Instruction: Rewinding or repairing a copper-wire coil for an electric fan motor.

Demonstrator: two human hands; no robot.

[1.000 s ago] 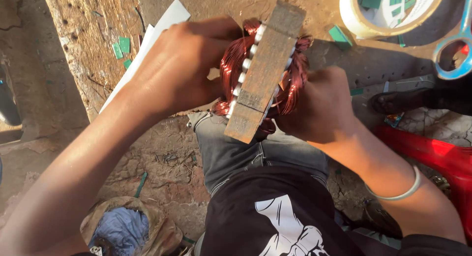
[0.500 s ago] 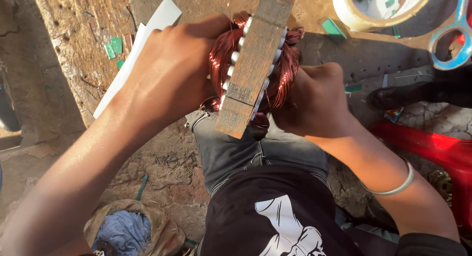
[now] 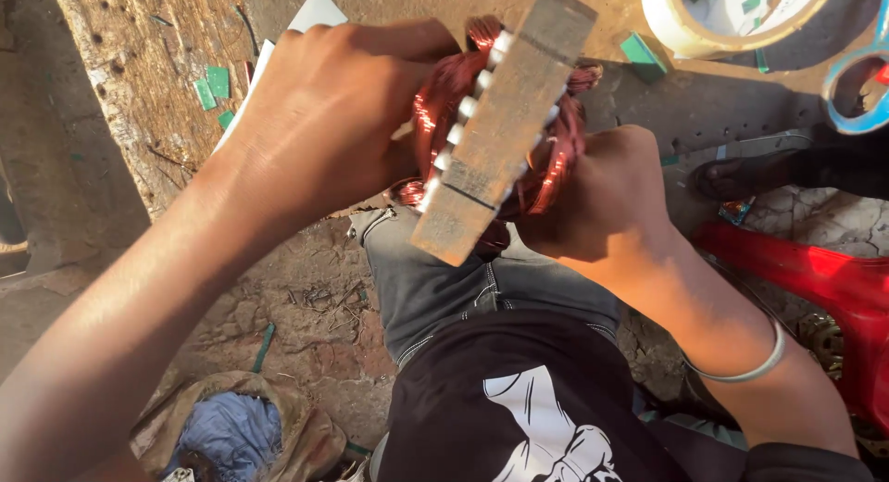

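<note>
We grip a motor stator (image 3: 505, 130) wound with copper coils (image 3: 444, 102).
Our left hand (image 3: 324, 121) and right hand (image 3: 602, 200) close on opposite sides; a tape roll (image 3: 685, 28) lies beyond the right.

Tilted wooden-looking block (image 3: 500, 130) wrapped in coppery-red wire coils (image 3: 444, 102), white pegs (image 3: 468, 107) along one edge

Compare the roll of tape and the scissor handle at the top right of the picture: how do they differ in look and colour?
The roll of tape is a broad, pale cream ring with a wide flat band; the scissor handle is a thin, bright blue loop. The tape's opening is large and shows green scraps inside, while the handle's opening is smaller. The tape lies nearer the copper coil; the handle sits at the frame's edge. Both are ring-shaped, cut off by the frame, and touched by neither hand.
</note>
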